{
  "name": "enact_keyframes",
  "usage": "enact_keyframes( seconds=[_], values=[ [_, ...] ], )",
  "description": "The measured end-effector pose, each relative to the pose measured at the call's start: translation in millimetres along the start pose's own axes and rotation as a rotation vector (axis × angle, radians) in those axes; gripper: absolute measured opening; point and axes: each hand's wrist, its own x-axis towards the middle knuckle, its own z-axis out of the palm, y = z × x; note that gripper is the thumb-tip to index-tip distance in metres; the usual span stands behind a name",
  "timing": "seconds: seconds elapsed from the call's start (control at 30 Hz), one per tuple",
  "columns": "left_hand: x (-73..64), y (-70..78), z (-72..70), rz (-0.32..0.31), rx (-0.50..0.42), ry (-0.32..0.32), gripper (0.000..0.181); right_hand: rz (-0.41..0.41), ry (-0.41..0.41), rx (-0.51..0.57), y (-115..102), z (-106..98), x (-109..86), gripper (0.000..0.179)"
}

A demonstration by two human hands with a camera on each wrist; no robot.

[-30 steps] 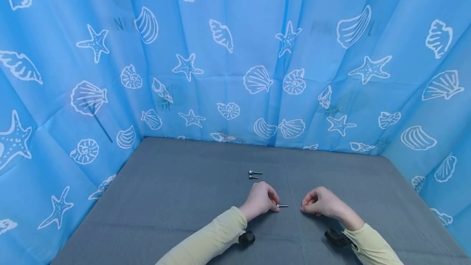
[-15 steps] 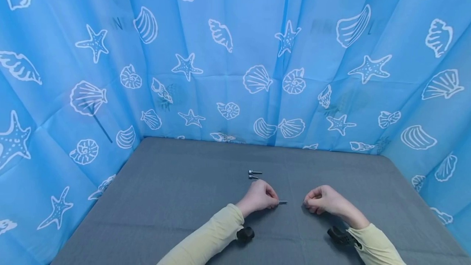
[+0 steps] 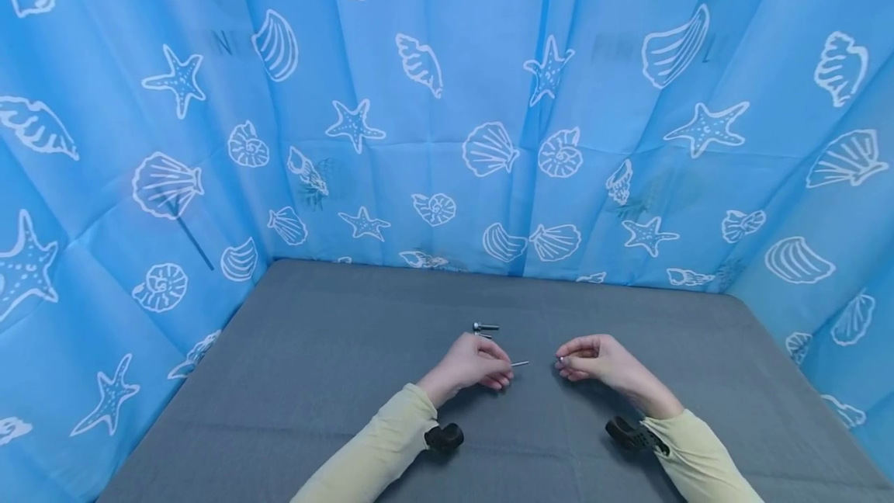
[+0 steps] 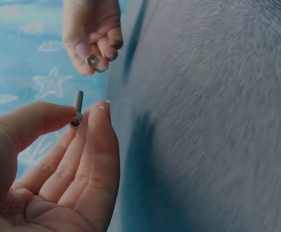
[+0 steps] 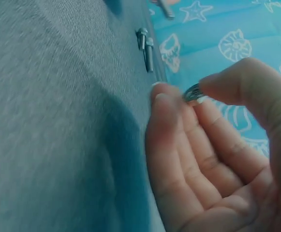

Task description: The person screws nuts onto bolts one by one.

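My left hand (image 3: 466, 363) pinches a silver socket-head bolt (image 4: 79, 102) between thumb and fingertips, by its head. The threaded end (image 3: 521, 364) points to the right, toward the other hand. Across a small gap, my right hand (image 3: 599, 359) pinches a small metal nut (image 4: 92, 61) between thumb and fingers; its hole shows in the left wrist view. In the right wrist view the nut (image 5: 193, 93) is seen edge-on at the fingertips. Bolt and nut are apart, held above the grey cloth.
On the grey-covered table (image 3: 349, 332), just beyond my left hand, lie a longer bolt (image 3: 486, 326) and a shorter bolt (image 3: 485, 335), side by side. A blue curtain (image 3: 433, 161) with white shells and starfish hangs along the back and sides.
Both hands have shifted left and farther from me, the left one carrying the bolt. The right hand has turned, so the nut at its fingertips now shows in the head view.
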Motion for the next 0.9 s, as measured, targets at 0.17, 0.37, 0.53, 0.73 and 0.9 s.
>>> enact_keyframes(
  seconds=[0.17,0.37,0.53,0.73,0.9],
  values=[
    [-3.7,8.0,-12.7,0.013,-0.033,-0.004,0.017,-0.020,0.019,-0.017,-8,5,8.1,0.038],
    [-7.0,17.5,-23.3,0.043,-0.034,0.023,0.022,-0.034,0.064,0.083,-13,19,21.9,0.044],
    [-7.6,21.4,-28.2,0.058,-0.048,0.065,0.022,-0.069,0.033,0.184,-18,33,33.3,0.046],
    [-6.3,21.0,-29.6,0.077,-0.050,0.090,0.017,-0.089,0.003,0.248,-24,47,41.0,0.045],
    [-12.4,27.6,-28.9,0.102,-0.031,0.114,0.018,-0.072,0.013,0.275,-27,53,42.3,0.046]
  ],
)
